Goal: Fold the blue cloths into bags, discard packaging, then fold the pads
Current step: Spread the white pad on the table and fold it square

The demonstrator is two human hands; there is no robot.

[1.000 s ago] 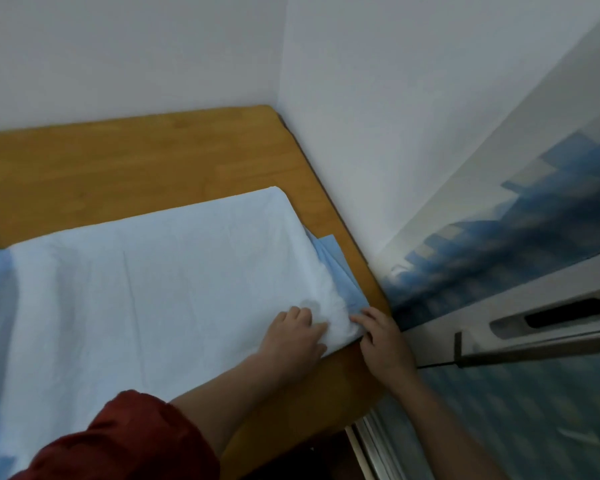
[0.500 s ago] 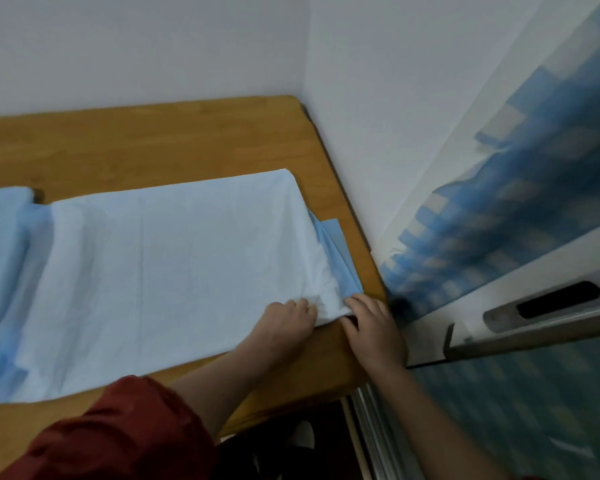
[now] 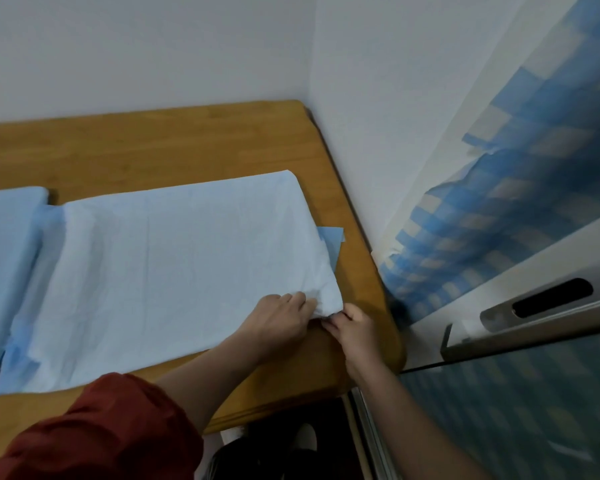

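Note:
A large pale blue pad (image 3: 174, 271) lies spread across the wooden table (image 3: 153, 147), its white face up. Both hands meet at its near right corner. My left hand (image 3: 278, 323) presses and pinches the corner from the left, fingers curled on the fabric. From the right, my right hand (image 3: 352, 327) grips the same corner's edge. A darker blue layer (image 3: 331, 239) pokes out from under the pad's right edge. A second pale blue pad (image 3: 4, 258) lies at the far left, partly cut off.
The table sits in a corner between two white walls (image 3: 378, 98). A blue checked curtain (image 3: 520, 202) hangs on the right, above a sliding door frame with a handle (image 3: 548, 303). Dark objects (image 3: 267, 455) lie on the floor below the table's front edge.
The view has swung left, showing the second pad. Both hands have closed in on the pad's near right corner, and the fabric there is bunched up more.

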